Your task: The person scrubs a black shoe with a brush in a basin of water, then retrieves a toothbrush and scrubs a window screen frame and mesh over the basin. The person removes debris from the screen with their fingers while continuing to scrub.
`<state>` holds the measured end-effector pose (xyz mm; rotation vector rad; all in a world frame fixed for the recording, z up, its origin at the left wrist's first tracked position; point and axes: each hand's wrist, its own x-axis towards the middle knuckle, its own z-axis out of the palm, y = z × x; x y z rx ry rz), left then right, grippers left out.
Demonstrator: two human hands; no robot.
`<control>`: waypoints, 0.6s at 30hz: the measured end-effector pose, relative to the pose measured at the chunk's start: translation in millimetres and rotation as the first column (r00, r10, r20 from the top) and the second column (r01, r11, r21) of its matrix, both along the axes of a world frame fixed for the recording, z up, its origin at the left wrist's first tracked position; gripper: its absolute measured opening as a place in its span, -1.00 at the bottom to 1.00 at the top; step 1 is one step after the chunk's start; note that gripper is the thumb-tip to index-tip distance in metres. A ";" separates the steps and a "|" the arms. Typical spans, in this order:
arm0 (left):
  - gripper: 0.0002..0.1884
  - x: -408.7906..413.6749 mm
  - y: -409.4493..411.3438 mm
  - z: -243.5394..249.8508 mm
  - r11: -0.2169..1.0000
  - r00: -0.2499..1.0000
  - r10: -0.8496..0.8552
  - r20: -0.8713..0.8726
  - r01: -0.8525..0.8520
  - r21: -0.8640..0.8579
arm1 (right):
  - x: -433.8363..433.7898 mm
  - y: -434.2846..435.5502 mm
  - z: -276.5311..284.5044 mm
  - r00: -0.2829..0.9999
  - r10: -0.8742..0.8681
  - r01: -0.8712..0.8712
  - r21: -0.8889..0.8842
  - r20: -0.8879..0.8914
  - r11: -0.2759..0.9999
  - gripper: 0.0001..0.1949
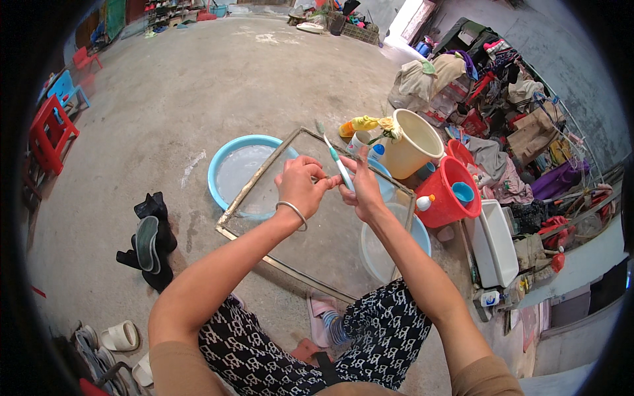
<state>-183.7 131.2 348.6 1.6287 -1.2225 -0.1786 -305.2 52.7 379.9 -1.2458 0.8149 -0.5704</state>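
My right hand point(364, 190) grips a toothbrush point(335, 157) with a green and white handle, its bristle head pointing up and away. Close by, my left hand point(301, 187) has curled fingers, and its thumb and fingertips meet near the right hand's fingertips. Whether anything small is pinched there is hidden. A metal ring bangle circles the left wrist. Beneath both hands lies a framed see-through panel point(302, 247) with a worn metal edge, tilted in front of my knees. Part of a light-blue basin point(218, 185) of cloudy water shows through it at the left.
Another blue basin point(422, 240) lies partly under the panel's right side. Beyond stand a cream bucket point(408, 153), a red bucket point(436, 198) and a yellow bottle point(347, 128). A white tub point(488, 247) is at the right. Black shoes point(156, 237) rest on the concrete floor at left.
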 end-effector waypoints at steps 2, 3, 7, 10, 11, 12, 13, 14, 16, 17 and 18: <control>-0.78 5.6 -3.2 -5.3 0.999 0.999 0.005 -0.051 -0.007 -0.036 | 0.3 -0.6 0.7 1.000 0.001 -0.001 0.005 0.016 1.000 -0.11; -0.79 12.0 -6.0 -7.9 0.999 0.993 -0.006 -0.116 0.001 -0.040 | -0.6 -2.3 0.8 0.999 -0.009 0.008 0.019 0.038 1.000 -0.12; -0.83 25.7 -3.8 -13.4 0.991 0.950 -0.108 -0.293 0.079 -0.112 | -8.1 -14.4 0.2 0.991 0.005 -0.023 0.130 0.135 0.991 -0.13; -0.79 19.2 -3.2 -16.3 0.978 0.906 -0.196 -0.376 0.155 -0.136 | -13.6 -18.1 0.4 0.978 0.021 -0.071 0.235 0.209 0.969 -0.10; -0.78 17.3 -3.2 -16.6 0.979 0.889 -0.205 -0.409 0.176 -0.106 | -14.9 -20.9 -2.0 0.971 0.039 -0.100 0.251 0.236 0.963 -0.09; -0.77 14.6 -1.4 -11.5 0.977 0.872 -0.213 -0.441 0.199 -0.077 | -15.2 -21.6 -2.5 0.963 0.055 -0.128 0.267 0.264 0.955 -0.07; -0.75 12.0 0.2 -6.4 0.973 0.853 -0.220 -0.474 0.223 -0.049 | -15.2 -21.5 -2.6 0.965 0.060 -0.128 0.261 0.255 0.957 -0.07; -0.75 10.2 1.6 -0.3 0.959 0.803 -0.232 -0.549 0.282 0.007 | -14.8 -20.7 -2.0 0.967 0.064 -0.128 0.255 0.246 0.958 -0.07; -0.76 8.2 5.3 13.5 0.909 0.687 -0.229 -0.690 0.405 0.102 | -12.3 -16.9 -0.4 0.973 0.076 -0.127 0.229 0.219 0.965 -0.08; -0.76 6.6 2.9 9.4 0.905 0.647 -0.223 -0.729 0.415 0.091 | -11.3 -14.0 0.5 0.976 0.082 -0.125 0.208 0.202 0.970 -0.08; -0.77 5.6 2.0 7.5 0.904 0.609 -0.214 -0.764 0.420 0.082 | -9.0 -11.3 0.9 0.978 0.091 -0.127 0.188 0.187 0.974 -0.08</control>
